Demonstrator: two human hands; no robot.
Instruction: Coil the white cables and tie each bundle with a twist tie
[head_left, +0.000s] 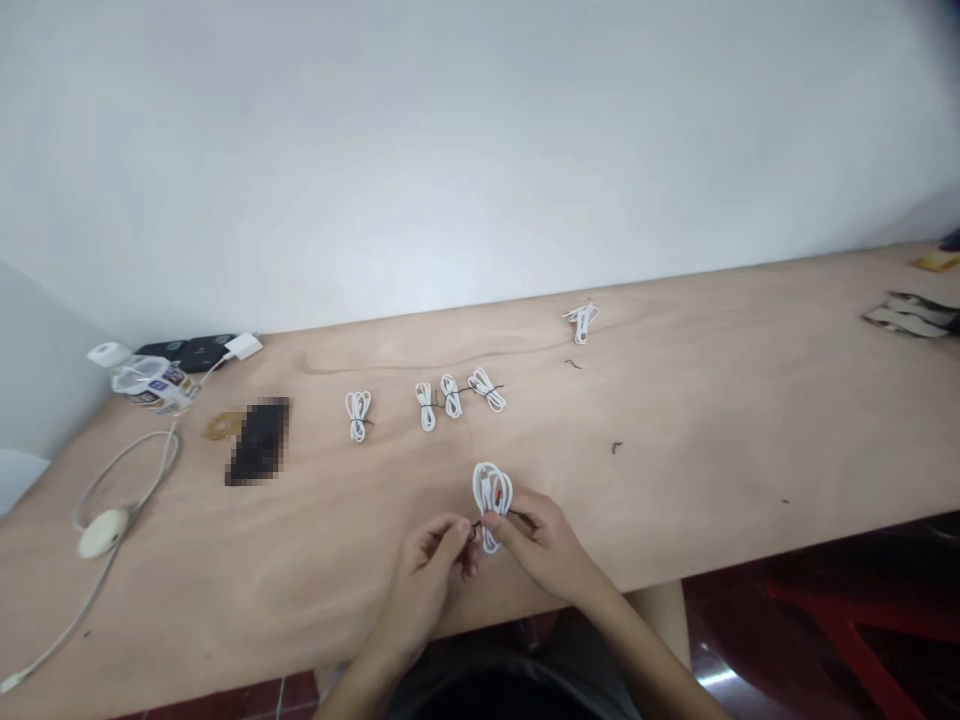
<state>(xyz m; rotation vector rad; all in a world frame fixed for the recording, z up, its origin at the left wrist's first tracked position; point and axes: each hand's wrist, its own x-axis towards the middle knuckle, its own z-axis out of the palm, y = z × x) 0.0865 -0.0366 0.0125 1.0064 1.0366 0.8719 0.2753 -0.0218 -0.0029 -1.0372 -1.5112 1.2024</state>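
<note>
A coiled white cable (pixel 491 482) is pinched between the thumb and fingers of my right hand (pixel 541 540), close to the table's front edge. A bit of orange shows inside the coil. Around its middle runs a thin black twist tie (pixel 474 531), whose left end my left hand (pixel 441 548) grips between thumb and fingertips. Beyond my hands lie several bundled white cables, among them one at the left (pixel 358 416) and one at the right of the row (pixel 487 390), with dark ties around them. Another white cable (pixel 581 324) rests near the wall.
Loose black twist ties (pixel 616 447) lie right of centre. At the left are a plastic bottle (pixel 154 382), a white adapter (pixel 244 346), a blurred-out dark object (pixel 259 442) and a long white cord with an oval piece (pixel 103 533). A red frame (pixel 847 620) stands below the table.
</note>
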